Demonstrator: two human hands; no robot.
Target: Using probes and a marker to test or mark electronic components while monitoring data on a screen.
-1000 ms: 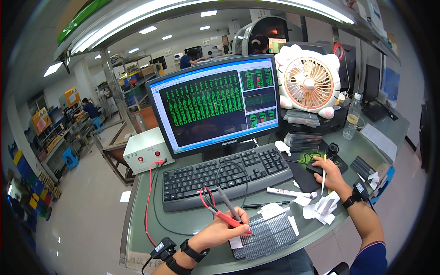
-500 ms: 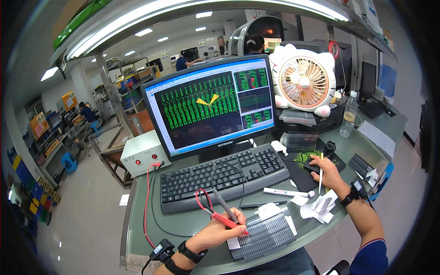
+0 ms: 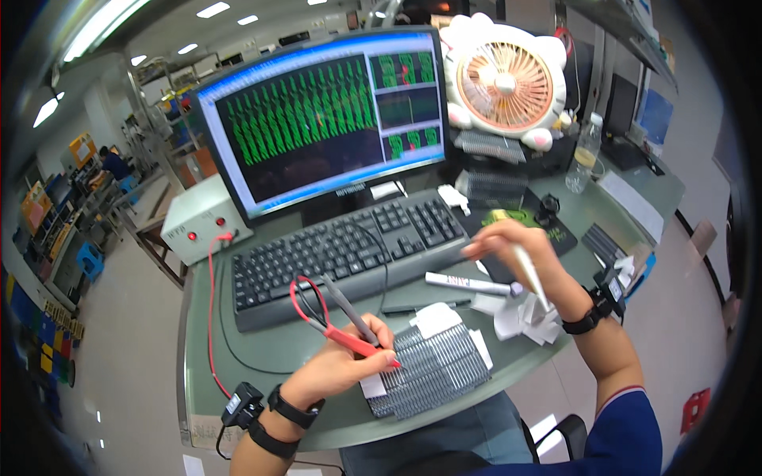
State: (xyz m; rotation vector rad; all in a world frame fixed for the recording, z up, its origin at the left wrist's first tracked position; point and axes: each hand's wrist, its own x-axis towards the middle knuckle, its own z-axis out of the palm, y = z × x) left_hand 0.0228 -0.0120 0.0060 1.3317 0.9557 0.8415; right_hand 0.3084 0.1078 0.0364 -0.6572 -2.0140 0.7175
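Note:
My left hand (image 3: 349, 361) is closed round a red test probe (image 3: 349, 339) and a grey pen-shaped probe (image 3: 345, 305). The red probe's tip points down at a grey panel (image 3: 436, 369) of small repeated strips, near its left edge; contact is hard to judge. White paper pieces (image 3: 436, 319) lie along the panel's far edge. My right hand (image 3: 530, 250), blurred, hovers in front of the black mouse pad (image 3: 559, 230) with a slim white stick (image 3: 527, 270) held against the palm. That hand hides the mouse.
Behind the black keyboard (image 3: 341, 254) stands a monitor (image 3: 317, 119) with green patterns. A white box (image 3: 202, 218) with red sockets feeds the probe cable. A cat-shaped fan (image 3: 508, 83), a bottle (image 3: 586, 155), a white marker (image 3: 468, 283) and paper scraps (image 3: 520, 317) are on the desk.
My right hand has lifted off the mouse and moved left and nearer, keeping the white stick. Yellow markers have gone from the screen. The whole view has shifted; my left hand keeps its grip.

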